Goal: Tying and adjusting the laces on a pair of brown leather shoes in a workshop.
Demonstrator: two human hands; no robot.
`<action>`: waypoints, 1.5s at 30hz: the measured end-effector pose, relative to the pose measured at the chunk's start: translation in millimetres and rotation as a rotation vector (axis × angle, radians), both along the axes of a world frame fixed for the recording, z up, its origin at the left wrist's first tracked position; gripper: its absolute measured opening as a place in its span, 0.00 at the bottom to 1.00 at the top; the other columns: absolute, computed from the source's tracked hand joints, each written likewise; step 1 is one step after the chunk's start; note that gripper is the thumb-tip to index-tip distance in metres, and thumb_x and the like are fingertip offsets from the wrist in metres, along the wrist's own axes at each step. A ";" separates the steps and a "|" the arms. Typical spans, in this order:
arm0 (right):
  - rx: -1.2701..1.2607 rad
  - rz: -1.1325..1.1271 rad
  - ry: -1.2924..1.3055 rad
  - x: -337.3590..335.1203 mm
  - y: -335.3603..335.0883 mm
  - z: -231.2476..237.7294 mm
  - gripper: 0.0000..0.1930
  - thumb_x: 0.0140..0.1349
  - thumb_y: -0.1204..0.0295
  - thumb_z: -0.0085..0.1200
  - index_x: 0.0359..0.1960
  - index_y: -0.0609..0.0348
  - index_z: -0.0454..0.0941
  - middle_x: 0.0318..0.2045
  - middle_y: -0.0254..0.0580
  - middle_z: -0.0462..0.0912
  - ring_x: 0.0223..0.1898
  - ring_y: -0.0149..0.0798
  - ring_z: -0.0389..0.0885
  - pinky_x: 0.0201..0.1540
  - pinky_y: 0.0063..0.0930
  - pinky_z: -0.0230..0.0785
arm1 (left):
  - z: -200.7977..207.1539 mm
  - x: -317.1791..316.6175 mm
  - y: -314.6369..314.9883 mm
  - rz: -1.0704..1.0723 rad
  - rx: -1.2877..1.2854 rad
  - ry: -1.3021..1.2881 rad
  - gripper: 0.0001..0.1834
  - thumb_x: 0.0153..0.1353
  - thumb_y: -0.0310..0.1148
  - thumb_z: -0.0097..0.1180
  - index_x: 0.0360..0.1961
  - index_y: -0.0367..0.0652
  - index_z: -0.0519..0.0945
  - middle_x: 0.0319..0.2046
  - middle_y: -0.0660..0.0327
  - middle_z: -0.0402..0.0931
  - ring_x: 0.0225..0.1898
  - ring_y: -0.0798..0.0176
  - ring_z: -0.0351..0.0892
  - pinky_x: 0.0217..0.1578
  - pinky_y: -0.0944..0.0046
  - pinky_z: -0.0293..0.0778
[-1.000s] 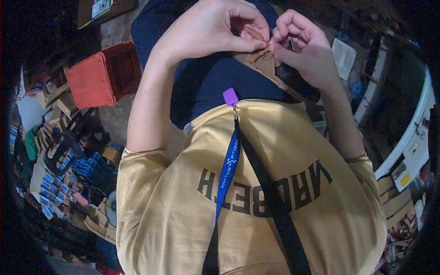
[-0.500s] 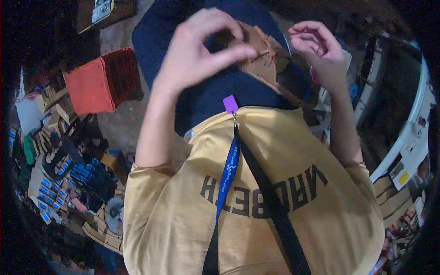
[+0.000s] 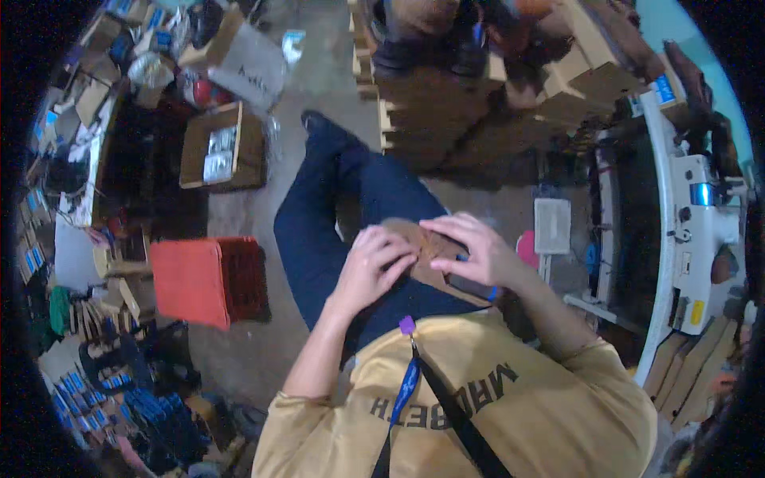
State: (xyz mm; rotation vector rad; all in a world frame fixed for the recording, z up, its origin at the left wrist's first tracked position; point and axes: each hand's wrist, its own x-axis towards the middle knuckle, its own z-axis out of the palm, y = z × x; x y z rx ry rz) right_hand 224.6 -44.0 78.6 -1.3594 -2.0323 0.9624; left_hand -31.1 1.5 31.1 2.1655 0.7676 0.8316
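Silvery packs (image 3: pixel 220 163) in box (image 3: pixel 253 150) at ten o'clock, left hand (image 3: pixel 370 261), right hand (image 3: pixel 480 251), fingers curled at brown shoe (image 3: pixel 429 272), grip unclear

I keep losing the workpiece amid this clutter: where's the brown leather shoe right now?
The brown leather shoe sits just right of centre in the head view, on the dark trousers, between the left hand and right hand.

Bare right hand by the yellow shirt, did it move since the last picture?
Yes, leftward: the bare right hand was apart, to the right of the brown leather shoe on the navy trousers; now it is on that shoe.
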 end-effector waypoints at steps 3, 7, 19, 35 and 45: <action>-0.023 -0.049 -0.026 8.2 -6.3 1.3 0.32 0.63 0.51 0.67 0.63 0.58 0.78 0.57 0.52 0.81 0.60 0.52 0.78 0.66 0.43 0.68 | -7.0 -1.0 -1.7 0.043 -0.012 -0.022 0.12 0.56 0.32 0.73 0.40 0.44 0.88 0.41 0.59 0.83 0.48 0.52 0.80 0.54 0.54 0.75; -0.005 -0.092 0.021 10.0 9.4 16.3 0.25 0.64 0.54 0.66 0.56 0.57 0.82 0.54 0.48 0.83 0.58 0.51 0.80 0.63 0.42 0.71 | -2.2 -7.1 -0.2 0.107 -0.006 -0.046 0.12 0.55 0.33 0.74 0.40 0.42 0.87 0.43 0.58 0.83 0.51 0.51 0.79 0.56 0.53 0.73; 0.883 0.506 0.777 -109.7 70.5 189.7 0.08 0.63 0.71 0.67 0.41 0.56 0.82 0.46 0.44 0.86 0.42 0.42 0.87 0.43 0.34 0.79 | -92.0 -31.3 4.4 0.420 -0.700 -0.479 0.18 0.76 0.37 0.55 0.60 0.38 0.76 0.55 0.60 0.76 0.54 0.63 0.75 0.57 0.62 0.70; 1.213 0.404 0.700 -120.6 57.1 226.9 0.04 0.65 0.67 0.61 0.34 0.48 0.79 0.35 0.37 0.81 0.33 0.40 0.79 0.35 0.33 0.77 | -105.1 -39.8 -9.6 0.446 -0.755 -0.310 0.14 0.76 0.37 0.55 0.52 0.38 0.80 0.48 0.62 0.80 0.48 0.68 0.77 0.52 0.65 0.72; 1.202 0.421 0.632 -125.6 58.4 225.0 0.05 0.66 0.65 0.60 0.35 0.47 0.79 0.33 0.37 0.79 0.31 0.40 0.78 0.35 0.33 0.76 | -108.7 -31.9 -6.1 0.475 -0.775 -0.276 0.13 0.76 0.37 0.55 0.48 0.38 0.83 0.44 0.64 0.82 0.45 0.70 0.78 0.49 0.67 0.73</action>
